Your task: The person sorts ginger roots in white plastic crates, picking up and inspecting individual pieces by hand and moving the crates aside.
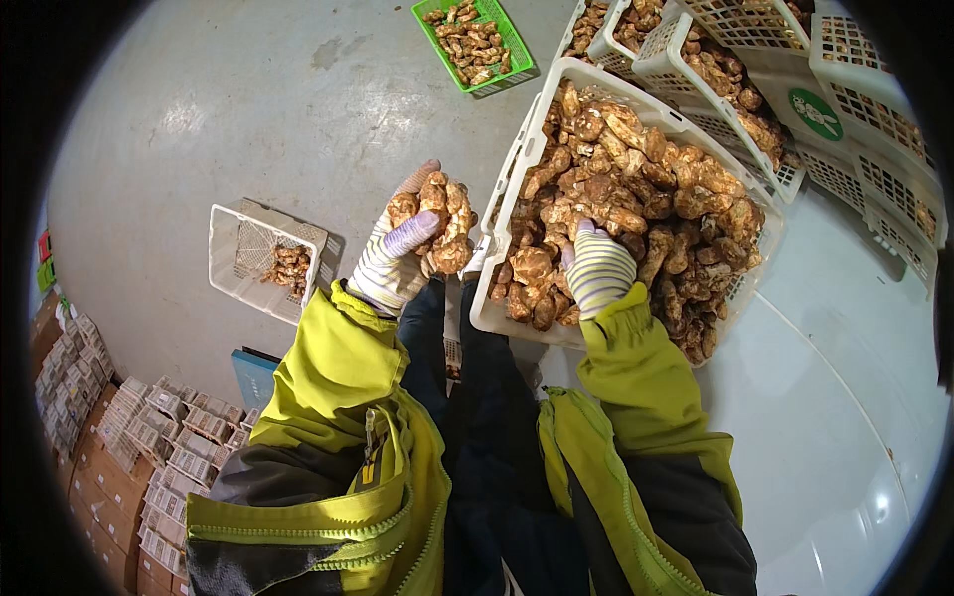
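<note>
My left hand (395, 253), in a striped knit glove, is wrapped around several thick brown-and-white mushrooms (447, 216), which look like matsutake. It hovers left of a large white plastic crate (551, 339) heaped with the same kind of mushrooms (596, 171). Inside that crate, my right hand (598, 272) reaches onto the pile in a matching glove. Its thumb and forefinger touch mushrooms near the middle; the other fingertips are hidden, so whether it grips one is unclear.
A white basket (231, 257) with a few mushrooms stands on the floor (186, 171) at left. Beyond is a green basket (428, 48) of mushrooms. Filled crates (674, 56) crowd the upper right. Stacked white baskets (175, 447) and cardboard boxes (112, 492) occupy the lower left.
</note>
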Motion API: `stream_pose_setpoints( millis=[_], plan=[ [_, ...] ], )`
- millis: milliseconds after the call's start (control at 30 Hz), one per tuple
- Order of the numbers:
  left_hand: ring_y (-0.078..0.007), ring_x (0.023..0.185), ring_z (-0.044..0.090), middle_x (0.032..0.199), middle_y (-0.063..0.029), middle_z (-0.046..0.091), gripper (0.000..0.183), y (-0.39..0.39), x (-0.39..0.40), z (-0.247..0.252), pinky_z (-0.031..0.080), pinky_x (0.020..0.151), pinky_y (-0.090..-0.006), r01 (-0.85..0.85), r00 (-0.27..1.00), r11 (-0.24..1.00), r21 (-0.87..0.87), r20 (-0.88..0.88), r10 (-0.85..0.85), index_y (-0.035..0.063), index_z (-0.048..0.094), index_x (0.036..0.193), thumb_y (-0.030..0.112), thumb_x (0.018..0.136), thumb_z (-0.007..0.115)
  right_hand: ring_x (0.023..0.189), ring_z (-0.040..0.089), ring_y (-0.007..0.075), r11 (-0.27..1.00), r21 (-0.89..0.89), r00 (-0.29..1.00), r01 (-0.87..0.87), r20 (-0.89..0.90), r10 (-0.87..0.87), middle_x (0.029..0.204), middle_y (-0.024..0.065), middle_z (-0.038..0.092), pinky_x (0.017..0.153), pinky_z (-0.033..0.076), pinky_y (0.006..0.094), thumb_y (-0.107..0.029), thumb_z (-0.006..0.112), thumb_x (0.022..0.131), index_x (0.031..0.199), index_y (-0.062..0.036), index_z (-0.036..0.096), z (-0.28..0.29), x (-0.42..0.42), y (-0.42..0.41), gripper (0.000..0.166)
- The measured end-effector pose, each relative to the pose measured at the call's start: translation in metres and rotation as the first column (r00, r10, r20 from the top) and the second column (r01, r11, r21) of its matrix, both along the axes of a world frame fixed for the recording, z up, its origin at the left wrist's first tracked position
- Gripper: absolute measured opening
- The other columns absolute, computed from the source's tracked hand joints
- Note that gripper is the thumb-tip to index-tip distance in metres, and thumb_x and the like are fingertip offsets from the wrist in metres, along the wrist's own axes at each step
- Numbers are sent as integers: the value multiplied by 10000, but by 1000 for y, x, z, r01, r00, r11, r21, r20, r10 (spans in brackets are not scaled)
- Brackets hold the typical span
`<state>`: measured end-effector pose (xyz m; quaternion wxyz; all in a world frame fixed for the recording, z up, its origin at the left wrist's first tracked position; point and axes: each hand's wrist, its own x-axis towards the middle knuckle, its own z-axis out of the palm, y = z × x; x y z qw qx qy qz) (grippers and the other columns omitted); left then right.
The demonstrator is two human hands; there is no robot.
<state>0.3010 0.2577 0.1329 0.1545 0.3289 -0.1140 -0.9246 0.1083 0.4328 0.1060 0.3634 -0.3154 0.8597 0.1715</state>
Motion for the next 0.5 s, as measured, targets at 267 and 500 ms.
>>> stream_pose_setpoints(
  millis=[267,500],
  plan=[
    [-281,1095,598,1221,-143,547,707,-5,13,1,543,909,-413,-12,1000,1000,24,2,12,56,317,1454,69,851,685,697,626,162,858,-301,902,416,254,-349,871,116,654,639,522,293,-154,579,945,1244,-3,577,15,-14,9,335],
    [-280,1093,596,1209,-140,553,697,-2,6,0,533,925,-403,22,998,1000,19,-56,-21,63,347,1435,85,837,705,641,648,117,316,-266,405,911,729,-552,839,50,672,539,499,232,-139,620,935,1223,-12,620,58,-16,32,314]
  ],
)
